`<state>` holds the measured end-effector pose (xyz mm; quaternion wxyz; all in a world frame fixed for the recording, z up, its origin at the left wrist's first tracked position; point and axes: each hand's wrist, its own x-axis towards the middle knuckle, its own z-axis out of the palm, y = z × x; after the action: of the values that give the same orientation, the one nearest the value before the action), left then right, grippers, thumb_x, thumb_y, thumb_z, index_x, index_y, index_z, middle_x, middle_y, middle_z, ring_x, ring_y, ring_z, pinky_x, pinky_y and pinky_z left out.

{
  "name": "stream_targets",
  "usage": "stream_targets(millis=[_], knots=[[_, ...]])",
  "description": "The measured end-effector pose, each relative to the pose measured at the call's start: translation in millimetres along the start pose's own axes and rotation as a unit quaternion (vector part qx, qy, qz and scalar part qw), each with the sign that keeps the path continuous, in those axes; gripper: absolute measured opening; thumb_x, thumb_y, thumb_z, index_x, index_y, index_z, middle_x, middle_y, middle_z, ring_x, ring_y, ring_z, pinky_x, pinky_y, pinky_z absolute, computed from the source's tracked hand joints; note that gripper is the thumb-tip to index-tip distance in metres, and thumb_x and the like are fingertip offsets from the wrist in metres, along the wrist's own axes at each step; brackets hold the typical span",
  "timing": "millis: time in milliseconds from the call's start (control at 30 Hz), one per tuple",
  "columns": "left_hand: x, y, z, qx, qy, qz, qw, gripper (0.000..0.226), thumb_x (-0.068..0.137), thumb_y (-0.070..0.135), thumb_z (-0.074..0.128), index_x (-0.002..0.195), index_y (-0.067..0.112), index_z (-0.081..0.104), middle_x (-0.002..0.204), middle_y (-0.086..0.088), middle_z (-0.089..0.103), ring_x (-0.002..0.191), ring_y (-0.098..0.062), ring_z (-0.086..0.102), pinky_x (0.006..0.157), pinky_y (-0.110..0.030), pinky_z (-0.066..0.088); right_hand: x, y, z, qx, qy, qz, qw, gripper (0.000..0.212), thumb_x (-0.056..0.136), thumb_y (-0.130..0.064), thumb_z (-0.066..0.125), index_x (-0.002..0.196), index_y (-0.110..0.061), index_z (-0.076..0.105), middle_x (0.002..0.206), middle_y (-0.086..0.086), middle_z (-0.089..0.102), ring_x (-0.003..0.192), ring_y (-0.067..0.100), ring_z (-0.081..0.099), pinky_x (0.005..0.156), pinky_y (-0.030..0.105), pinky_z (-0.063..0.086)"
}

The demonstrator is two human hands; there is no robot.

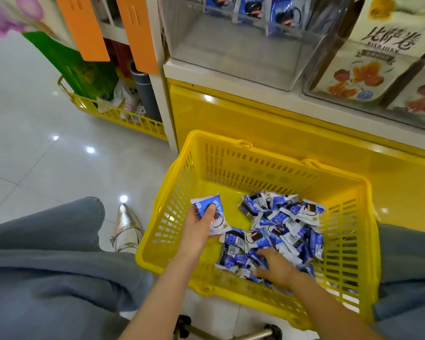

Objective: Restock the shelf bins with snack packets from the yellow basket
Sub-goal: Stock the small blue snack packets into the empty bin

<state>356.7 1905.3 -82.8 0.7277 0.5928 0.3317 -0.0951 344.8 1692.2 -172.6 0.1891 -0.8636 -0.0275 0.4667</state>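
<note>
A yellow plastic basket (233, 165) stands on the floor in front of me, against the shelf base. Several blue-and-white snack packets (287, 224) lie heaped in its right half. My left hand (196, 229) holds one blue-and-white packet (212, 212) above the basket's left side, thumb across its face. My right hand (276, 267) reaches into the near edge of the heap, fingers curled among the packets; whether it grips one I cannot tell. Above, a clear shelf bin (243, 45) holds a few of the same blue packets (280, 13) at its back.
The yellow shelf base (268, 121) rises right behind the basket. A second clear bin (378, 69) at the right holds cream snack bags. A low yellow wire rack (113, 114) with goods stands left. My knees flank the basket; glossy tiled floor (35, 143) lies left.
</note>
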Motion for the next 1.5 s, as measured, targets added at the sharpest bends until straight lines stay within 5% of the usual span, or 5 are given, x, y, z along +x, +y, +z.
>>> stream_targets(millis=[233, 500, 933, 1133, 1500], knots=[[8, -13, 2, 0.057, -0.003, -0.038, 0.998, 0.015, 0.091, 0.027, 0.057, 0.103, 0.022, 0.049, 0.097, 0.005, 0.061, 0.095, -0.017, 0.062, 0.091, -0.043, 0.050, 8, -8, 6, -0.057, -0.026, -0.024, 0.998, 0.062, 0.084, -0.041, 0.066, 0.135, -0.014, 0.042, 0.131, 0.008, 0.050, 0.114, 0.024, 0.053, 0.094, 0.033, 0.045], [8, -16, -1, 0.076, 0.016, -0.025, 0.997, 0.023, 0.093, 0.026, 0.054, 0.113, 0.019, 0.048, 0.104, 0.003, 0.059, 0.091, -0.011, 0.058, 0.080, -0.030, 0.045, 6, -15, -5, -0.074, 0.069, -0.006, 0.995, 0.040, 0.099, -0.026, 0.042, 0.138, -0.015, 0.042, 0.114, 0.016, 0.064, 0.093, 0.028, 0.061, 0.073, 0.031, 0.044], [-18, 1, 13, -0.058, -0.050, -0.068, 0.995, 0.025, 0.095, 0.032, 0.048, 0.112, 0.014, 0.053, 0.102, -0.009, 0.067, 0.074, -0.019, 0.068, 0.052, -0.030, 0.057, -62, -93, -44, 0.390, 0.195, -0.127, 0.891, 0.034, 0.101, -0.018, 0.038, 0.133, -0.007, 0.042, 0.132, 0.014, 0.050, 0.113, 0.026, 0.056, 0.084, 0.029, 0.054], [-39, 17, 20, -0.017, -0.118, 0.056, 0.991, 0.017, 0.090, 0.030, 0.056, 0.106, 0.025, 0.055, 0.085, 0.008, 0.071, 0.068, -0.004, 0.069, 0.050, -0.019, 0.051, -101, -107, -55, 0.481, 0.160, -0.149, 0.849, 0.028, 0.098, -0.020, 0.046, 0.120, -0.003, 0.049, 0.104, 0.008, 0.061, 0.083, 0.010, 0.063, 0.066, 0.018, 0.054], [-60, 83, 17, 0.067, -0.152, 0.256, 0.952, 0.031, 0.082, 0.012, 0.068, 0.104, 0.027, 0.052, 0.101, 0.009, 0.066, 0.084, 0.000, 0.067, 0.063, -0.020, 0.055, -153, -121, -96, 0.386, 0.243, -0.243, 0.856, 0.019, 0.085, -0.019, 0.067, 0.099, -0.027, 0.057, 0.101, -0.008, 0.068, 0.089, 0.003, 0.064, 0.071, 0.011, 0.051]])
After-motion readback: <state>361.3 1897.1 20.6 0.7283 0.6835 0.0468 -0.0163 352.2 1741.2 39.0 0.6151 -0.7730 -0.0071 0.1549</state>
